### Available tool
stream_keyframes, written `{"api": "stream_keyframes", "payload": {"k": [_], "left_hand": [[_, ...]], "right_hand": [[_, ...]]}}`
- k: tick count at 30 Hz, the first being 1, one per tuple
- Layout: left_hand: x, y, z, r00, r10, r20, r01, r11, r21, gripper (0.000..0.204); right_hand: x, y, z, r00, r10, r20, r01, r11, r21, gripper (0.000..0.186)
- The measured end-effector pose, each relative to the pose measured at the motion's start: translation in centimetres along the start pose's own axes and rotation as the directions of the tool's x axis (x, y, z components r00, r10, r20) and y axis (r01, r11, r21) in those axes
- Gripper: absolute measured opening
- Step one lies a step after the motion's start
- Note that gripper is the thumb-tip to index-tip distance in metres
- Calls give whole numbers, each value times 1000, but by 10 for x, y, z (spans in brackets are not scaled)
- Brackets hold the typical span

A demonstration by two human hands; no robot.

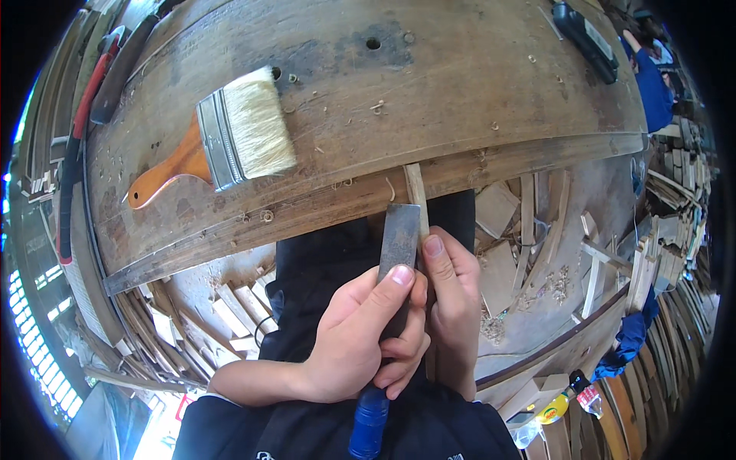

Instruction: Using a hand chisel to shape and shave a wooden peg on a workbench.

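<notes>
A wide chisel [399, 230] with a flat steel blade and a blue handle [369, 425] points up toward the bench edge. Wrapped round its blade is my left hand [360, 330], thumb pressed along the top face. Just right of it, my right hand [454, 287] grips a thin wooden strip [415, 188], thumb against its side. The strip's far end rests on the edge of the wooden bench [460, 100]. The blade lies alongside the strip; whether they touch I cannot tell. A curled shaving [391, 188] lies by the blade's tip.
A broad brush [230, 134] with a wooden handle lies on the bench at left. Beyond it are a red-and-black handled tool [84, 115] and a dark tool [586, 42] at far right. Offcuts [498, 211] and shavings cover the floor. Another person's blue sleeve [653, 92] shows at right.
</notes>
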State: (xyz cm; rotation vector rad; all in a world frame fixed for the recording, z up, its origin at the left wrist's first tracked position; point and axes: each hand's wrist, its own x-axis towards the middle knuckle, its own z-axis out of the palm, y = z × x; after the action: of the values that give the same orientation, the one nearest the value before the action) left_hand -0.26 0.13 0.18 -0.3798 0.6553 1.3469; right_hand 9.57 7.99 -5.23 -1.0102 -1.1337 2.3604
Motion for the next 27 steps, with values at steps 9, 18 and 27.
{"api": "stream_keyframes", "payload": {"k": [9,18,27], "left_hand": [[5,-1,-4,999,31,8,-31,999,33,29],[14,8,0,993,94,-68,-81,980,183,35],[-6,-13,-7,995,82,-51,-61,944,326,35]], "right_hand": [[-5,-7,9,973,-144,-182,71,931,-359,23],[-4,-9,2,984,-100,-145,45,937,-346,18],[-1,-8,-1,993,41,-113,-44,999,-28,19]]}}
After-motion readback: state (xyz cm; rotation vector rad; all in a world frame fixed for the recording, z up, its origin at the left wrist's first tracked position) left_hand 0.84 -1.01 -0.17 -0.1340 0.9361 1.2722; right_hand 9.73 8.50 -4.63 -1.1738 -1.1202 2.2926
